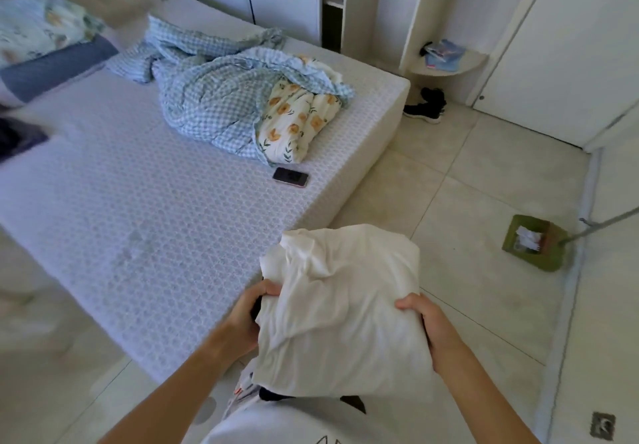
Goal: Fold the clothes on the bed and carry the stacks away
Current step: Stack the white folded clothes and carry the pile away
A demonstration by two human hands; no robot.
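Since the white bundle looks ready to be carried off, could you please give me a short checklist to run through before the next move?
1. Left hand grips the folded white clothes: ok, fingers curl round the left edge.
2. Right hand grips the opposite edge: ok.
3. Bundle is clear of the bed: ok, it is held off the mattress corner, above the floor.
4. Nothing dangling from the bundle: cannot tell, its underside is hidden.
5. Floor path: not ok to the right, where a green dustpan sits on the tiles.
6. Bed fully cleared: not ok, the phone and a crumpled checked quilt remain.
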